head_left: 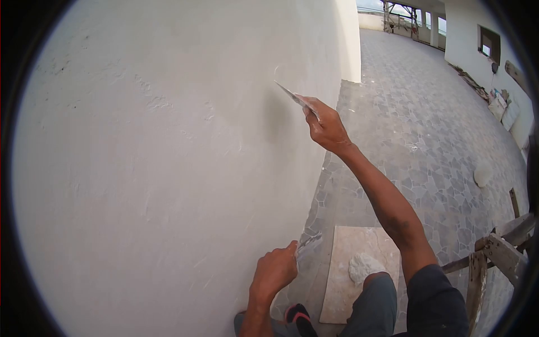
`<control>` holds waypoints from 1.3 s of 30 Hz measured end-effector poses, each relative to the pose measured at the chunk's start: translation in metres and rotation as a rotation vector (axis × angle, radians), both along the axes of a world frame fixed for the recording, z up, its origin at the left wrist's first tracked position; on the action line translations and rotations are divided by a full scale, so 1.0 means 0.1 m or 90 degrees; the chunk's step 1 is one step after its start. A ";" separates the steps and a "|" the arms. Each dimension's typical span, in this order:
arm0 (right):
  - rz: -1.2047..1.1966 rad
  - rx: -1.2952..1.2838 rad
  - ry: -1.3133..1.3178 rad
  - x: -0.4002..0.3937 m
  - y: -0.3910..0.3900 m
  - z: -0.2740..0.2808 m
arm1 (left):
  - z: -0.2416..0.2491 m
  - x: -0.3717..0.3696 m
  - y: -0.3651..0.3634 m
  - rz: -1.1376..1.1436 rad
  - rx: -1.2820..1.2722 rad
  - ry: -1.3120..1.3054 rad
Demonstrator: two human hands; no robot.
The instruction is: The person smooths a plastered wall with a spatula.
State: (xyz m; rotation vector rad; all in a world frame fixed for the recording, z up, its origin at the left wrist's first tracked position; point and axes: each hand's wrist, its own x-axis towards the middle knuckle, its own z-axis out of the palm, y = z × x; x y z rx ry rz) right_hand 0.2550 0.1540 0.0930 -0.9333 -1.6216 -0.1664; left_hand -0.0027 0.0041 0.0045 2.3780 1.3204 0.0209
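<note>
My right hand (327, 124) is raised at the wall, its fingers closed around a thin putty knife (291, 92) whose blade edge is right at the pale plastered wall (140, 174). Lower down, my left hand (273, 272) is closed on a second putty knife (309, 246); its blade, smeared with whitish putty, points up and to the right beside the wall's edge. The wall is mostly smooth, with some rough patches and ridges at upper left. A heap of white putty (364, 267) sits on a beige tile (334, 286) by my knee, which partly covers it.
Grey stone-patterned floor (415, 135) stretches away to the right. A wooden trestle (483, 258) stands at lower right, near my right arm. Bags (498, 105) and planks lie along the far right wall. A pale round object (482, 173) rests on the floor.
</note>
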 end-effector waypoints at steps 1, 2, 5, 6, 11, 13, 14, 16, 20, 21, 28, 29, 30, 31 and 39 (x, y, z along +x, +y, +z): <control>-0.091 -0.149 0.125 0.10 0.04 0.12 | 0.02 0.01 0.00 -0.001 -0.004 0.002; -0.070 -0.191 0.240 0.22 0.21 0.20 | 0.03 0.01 -0.01 -0.004 -0.009 0.005; -0.005 -0.277 0.328 0.47 0.65 0.32 | -0.01 0.00 -0.01 -0.010 0.001 0.003; 0.010 -0.264 0.351 0.53 0.87 0.27 | -0.02 0.00 -0.01 -0.008 0.004 -0.004; 0.006 -0.248 0.331 0.43 0.97 0.46 | -0.04 -0.02 -0.01 -0.007 0.007 -0.023; -0.033 -0.230 0.304 0.31 0.83 0.54 | 0.01 -0.01 -0.02 -0.015 -0.002 -0.026; -0.050 -0.245 0.296 0.24 0.75 0.59 | 0.02 -0.02 -0.02 -0.016 -0.006 -0.029; -0.081 -0.274 0.281 0.08 0.53 0.66 | 0.00 -0.03 -0.01 -0.023 0.003 -0.032; -0.081 -0.203 0.202 -0.06 0.33 0.62 | 0.01 -0.03 -0.03 -0.027 0.016 -0.035; -0.092 -0.199 0.182 -0.10 0.28 0.61 | 0.00 -0.04 -0.03 -0.027 0.019 -0.041; -0.027 -0.135 0.114 -0.43 -0.10 0.44 | -0.01 -0.05 -0.01 -0.031 0.027 -0.045; -0.001 -0.091 0.106 -0.47 -0.11 0.36 | 0.00 -0.06 -0.02 -0.029 0.029 -0.043; 0.012 -0.043 0.091 -0.50 -0.11 0.30 | -0.01 -0.06 -0.02 -0.028 0.029 -0.045; 0.026 0.005 0.075 -0.54 -0.10 0.23 | -0.02 -0.06 -0.02 -0.026 0.030 -0.048; 0.061 0.056 -0.073 -0.70 -0.41 -0.16 | 0.00 -0.06 -0.02 -0.019 0.029 -0.049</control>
